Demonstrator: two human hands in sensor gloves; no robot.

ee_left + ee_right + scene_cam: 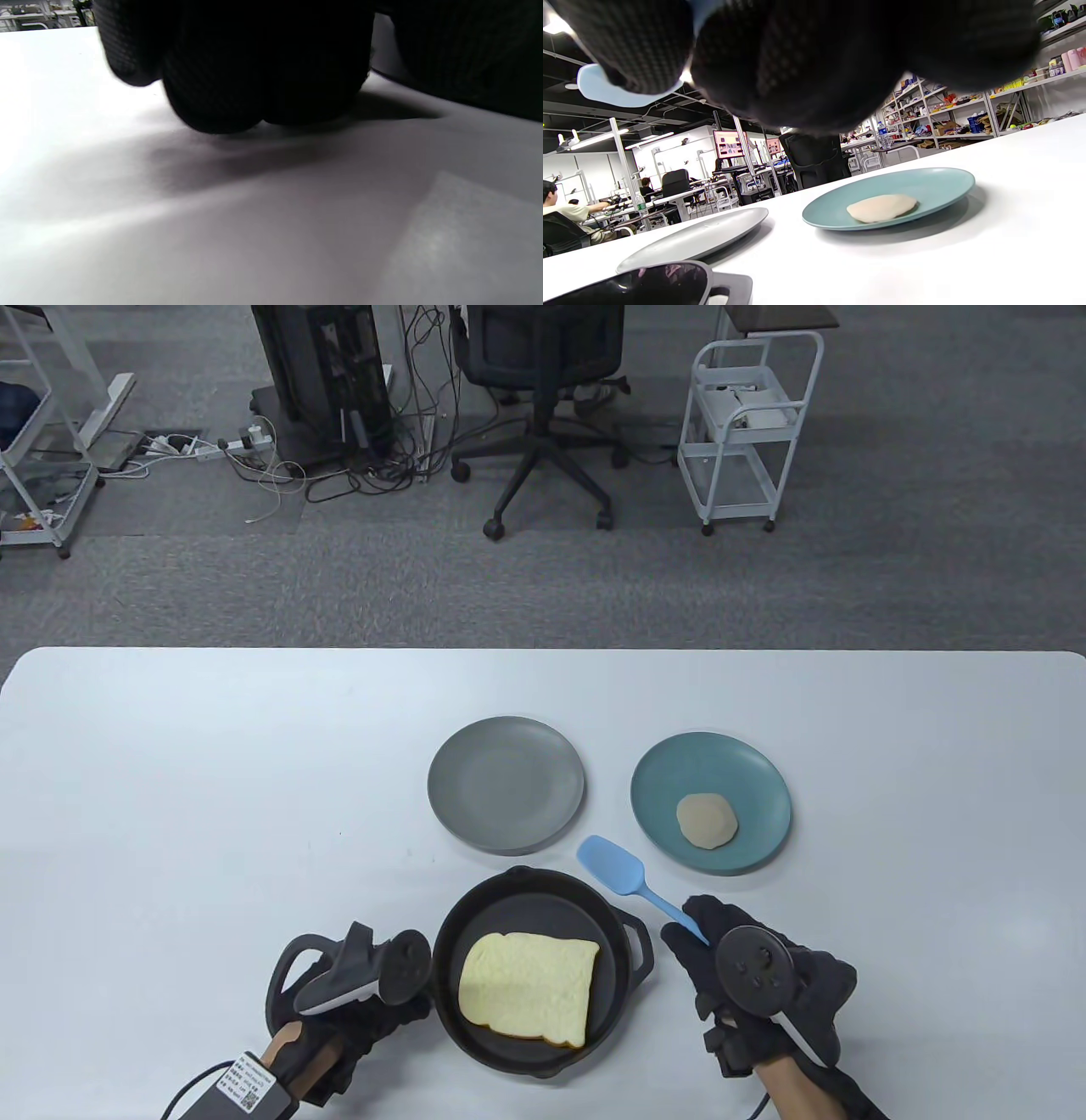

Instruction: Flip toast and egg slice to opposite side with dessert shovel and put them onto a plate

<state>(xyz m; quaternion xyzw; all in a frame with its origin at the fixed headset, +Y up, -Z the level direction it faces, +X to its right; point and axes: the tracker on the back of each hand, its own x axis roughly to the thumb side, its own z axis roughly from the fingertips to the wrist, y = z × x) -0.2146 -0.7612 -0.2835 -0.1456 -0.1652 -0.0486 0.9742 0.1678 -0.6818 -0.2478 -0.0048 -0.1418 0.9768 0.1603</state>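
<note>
Hands sat closest to the camera, both at the near edge of the white table. The left hand was down beside the left side of the black skillet, and in the table view I couldn't tell whether it was holding the pan's handle or just resting there; the left wrist view only showed dark gloved fingers curled low over the tabletop, so whether they gripped anything stayed unclear. The right hand was just right of the skillet, fingers wrapped around the handle of the light blue dessert shovel — its blade pointed up and to the left, over the table between the pan and the plates. From the right wrist view the blade looked to be off the table surface.

Inside the skillet lay the toast, pale side up, filling most of the pan floor.

Further back there were two plates side by side. The grey plate was on the left, just beyond the skillet. The teal plate was on the right — the egg slice lay flat on it, a bit toward the near right.

Past the table edge, grey carpet, an office chair and a white trolley.
</note>
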